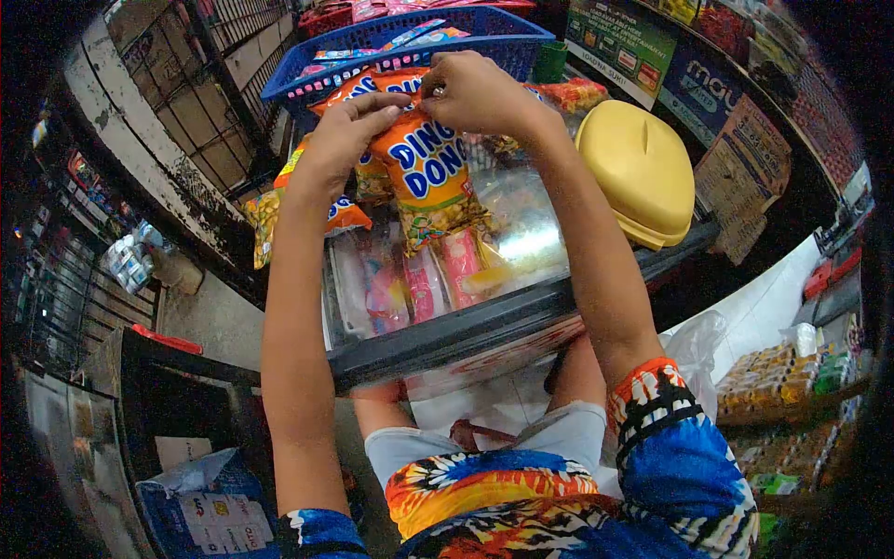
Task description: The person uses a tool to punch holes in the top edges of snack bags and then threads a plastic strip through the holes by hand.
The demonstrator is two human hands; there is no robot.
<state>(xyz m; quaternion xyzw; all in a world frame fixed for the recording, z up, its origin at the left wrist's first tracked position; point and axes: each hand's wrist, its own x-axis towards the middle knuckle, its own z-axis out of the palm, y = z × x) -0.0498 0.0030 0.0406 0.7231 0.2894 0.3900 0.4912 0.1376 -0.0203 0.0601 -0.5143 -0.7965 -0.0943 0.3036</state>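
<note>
An orange snack bag (pixel 430 166) marked "DING DONG" stands or hangs above the glass-topped case (pixel 526 244). At its top edge, my left hand (pixel 352 130) has its fingers bent and pinched on the bag. Just to the right, my right hand (pixel 473 91) pinches the same top edge, its fingertips partly hidden. More orange and yellow snack bags (pixel 346 216) lie behind and to the left of this bag. Pink packets (pixel 460 265) show through the glass below it.
Behind the bags is a blue basket (pixel 307 54) with packets inside. A yellow lidded container (pixel 637 168) rests at the right of the case. Signs (pixel 622 47) line the back right. Shelves of goods (pixel 778 382) stand at the lower right, and a metal grille (pixel 200 84) at the left.
</note>
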